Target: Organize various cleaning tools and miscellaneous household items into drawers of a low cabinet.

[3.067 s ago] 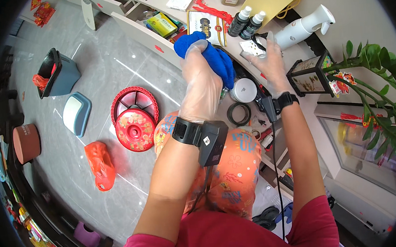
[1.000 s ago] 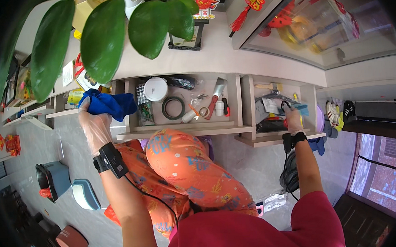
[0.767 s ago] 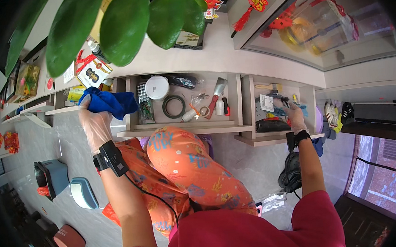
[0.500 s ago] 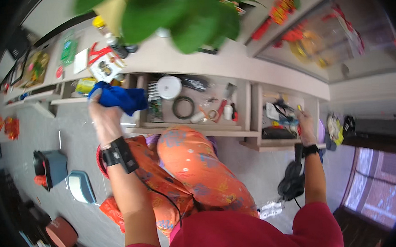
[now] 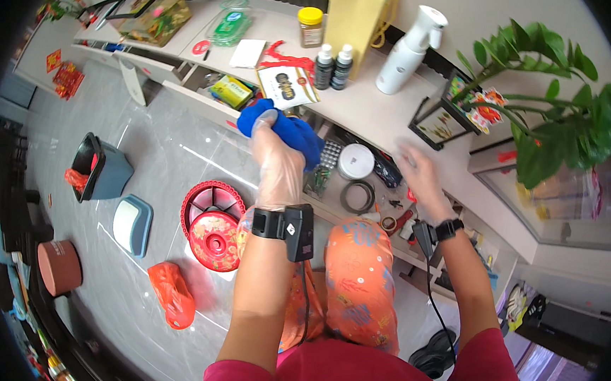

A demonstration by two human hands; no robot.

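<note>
A person's gloved left hand (image 5: pixel 277 165) has its fingers clamped on a blue cloth (image 5: pixel 281 130), which bulges just above those fingertips, over an open drawer (image 5: pixel 359 187). The bare right hand (image 5: pixel 423 180) hovers with fingers apart, holding nothing. The cloth seems to be mid-carry toward the white countertop (image 5: pixel 356 98); wiping calls for lowering it flat. Half a second ago the right hand reached into a farther drawer.

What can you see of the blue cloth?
The blue cloth is a soft, bright blue fabric, bunched into a crumpled wad, no edges laid flat. The left hand, in a clear thin glove, grips it from below, held over the open drawer's front edge, just beneath the countertop. Its underside is hidden.
</note>
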